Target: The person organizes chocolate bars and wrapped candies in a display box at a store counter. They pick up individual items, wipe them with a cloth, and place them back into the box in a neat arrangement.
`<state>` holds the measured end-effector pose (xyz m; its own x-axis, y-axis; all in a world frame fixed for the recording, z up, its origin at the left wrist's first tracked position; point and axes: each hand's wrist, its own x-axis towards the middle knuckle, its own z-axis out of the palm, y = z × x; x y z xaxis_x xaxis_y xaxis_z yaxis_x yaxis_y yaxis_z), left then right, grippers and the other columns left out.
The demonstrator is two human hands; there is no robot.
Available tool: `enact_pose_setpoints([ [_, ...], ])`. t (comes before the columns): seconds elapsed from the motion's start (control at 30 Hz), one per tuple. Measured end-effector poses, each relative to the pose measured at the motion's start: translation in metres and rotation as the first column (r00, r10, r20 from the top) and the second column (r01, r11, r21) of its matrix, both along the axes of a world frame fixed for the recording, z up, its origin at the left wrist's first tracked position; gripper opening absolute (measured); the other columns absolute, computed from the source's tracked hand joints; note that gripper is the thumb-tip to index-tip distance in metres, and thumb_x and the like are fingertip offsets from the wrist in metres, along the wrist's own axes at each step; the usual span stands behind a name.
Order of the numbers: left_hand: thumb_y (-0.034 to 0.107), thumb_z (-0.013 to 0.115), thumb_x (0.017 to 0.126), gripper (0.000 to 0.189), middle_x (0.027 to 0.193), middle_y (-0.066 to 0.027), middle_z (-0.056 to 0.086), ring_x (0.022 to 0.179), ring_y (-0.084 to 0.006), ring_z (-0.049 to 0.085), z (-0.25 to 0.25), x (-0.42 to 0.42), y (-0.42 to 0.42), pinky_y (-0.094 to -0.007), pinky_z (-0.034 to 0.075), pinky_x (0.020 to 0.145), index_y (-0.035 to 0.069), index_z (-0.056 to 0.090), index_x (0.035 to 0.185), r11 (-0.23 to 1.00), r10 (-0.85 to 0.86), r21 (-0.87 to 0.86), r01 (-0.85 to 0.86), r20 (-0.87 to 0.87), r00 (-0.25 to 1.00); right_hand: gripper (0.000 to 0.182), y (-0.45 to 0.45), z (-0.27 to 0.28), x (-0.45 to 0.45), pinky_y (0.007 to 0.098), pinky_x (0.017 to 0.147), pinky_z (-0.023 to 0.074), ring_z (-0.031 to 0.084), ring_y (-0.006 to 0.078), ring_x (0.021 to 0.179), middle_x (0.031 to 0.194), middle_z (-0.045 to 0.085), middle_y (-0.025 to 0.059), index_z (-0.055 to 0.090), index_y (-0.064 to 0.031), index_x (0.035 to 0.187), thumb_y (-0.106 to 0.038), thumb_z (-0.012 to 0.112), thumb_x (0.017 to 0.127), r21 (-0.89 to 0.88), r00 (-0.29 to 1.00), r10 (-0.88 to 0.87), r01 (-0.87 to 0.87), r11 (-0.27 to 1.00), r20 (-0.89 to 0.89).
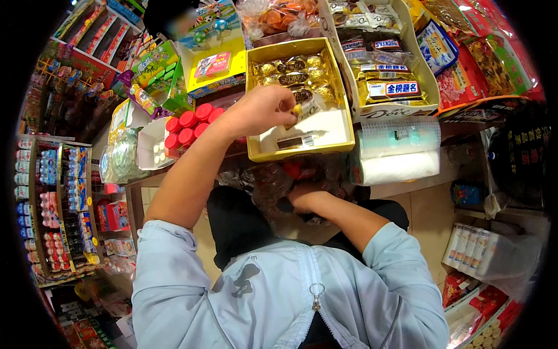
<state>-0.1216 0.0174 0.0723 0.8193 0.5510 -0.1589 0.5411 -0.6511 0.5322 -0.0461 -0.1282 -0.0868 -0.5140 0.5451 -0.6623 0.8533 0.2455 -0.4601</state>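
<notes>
My left hand (272, 109) pinches a small Dove-wrapped chocolate (308, 110) over a yellow cardboard box (301, 155). Gold-wrapped chocolate packs (293, 78) with brown Sedrea labels fill the back of that box. Below the held piece, a dark-and-white wrapped bar (296, 140) lies on the white bottom of the box. Lower down, between the knees, my right hand (307, 198) reaches into or against a crinkled clear plastic bag (270, 185) with dark and red things in it. Its fingers are hidden, so any hold is unclear.
To the right stands a Dove display box (394, 111) of wrapped bars, with clear-wrapped white rolls (399, 168) in front. Red-capped containers (187, 128) sit in a white box at left. A shelf of bottled drinks (54, 205) is further left.
</notes>
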Motion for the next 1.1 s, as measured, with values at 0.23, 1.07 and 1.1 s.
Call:
enact_pose_setpoints([
  [0.23,0.015,0.064,0.068,0.023,0.082,-0.0170,0.054,0.083,-0.0326,0.054,-0.016,0.001,-0.014,-0.0396,0.043,0.070,0.002,0.054,0.084,0.961,-0.224,0.101,0.258,-0.264,0.938,0.031,-0.003,-0.014,0.001,0.0404,0.076,0.0458,0.058,0.0318,0.088,0.097,0.060,0.0173,0.062,-0.0024,0.094,-0.019,0.060,0.068,0.070,0.999,-0.025,0.023,0.997,0.026],
  [1.07,0.012,0.061,0.068,0.018,0.074,-0.0170,0.059,0.072,-0.0327,0.057,0.021,-0.004,0.012,-0.0363,0.045,0.064,0.000,0.057,0.081,0.998,-0.032,0.050,0.037,-0.110,0.993,0.029,0.007,-0.006,0.001,0.0395,0.077,0.0457,0.057,0.0313,0.090,0.101,0.058,0.0163,0.061,-0.0029,0.098,-0.015,0.054,0.073,-0.006,0.999,-0.021,0.021,1.000,-0.045],
  [1.1,0.012,0.061,0.068,0.018,0.073,-0.0168,0.059,0.071,-0.0324,0.057,0.023,-0.004,0.014,-0.0359,0.045,0.064,0.000,0.058,0.081,0.996,-0.072,0.032,0.078,-0.162,0.984,0.028,0.008,-0.004,0.001,0.0400,0.078,0.0451,0.056,0.0313,0.093,0.105,0.057,0.0166,0.060,-0.0036,0.101,-0.010,0.049,0.075,-0.020,0.999,-0.007,0.006,1.000,-0.052],
])
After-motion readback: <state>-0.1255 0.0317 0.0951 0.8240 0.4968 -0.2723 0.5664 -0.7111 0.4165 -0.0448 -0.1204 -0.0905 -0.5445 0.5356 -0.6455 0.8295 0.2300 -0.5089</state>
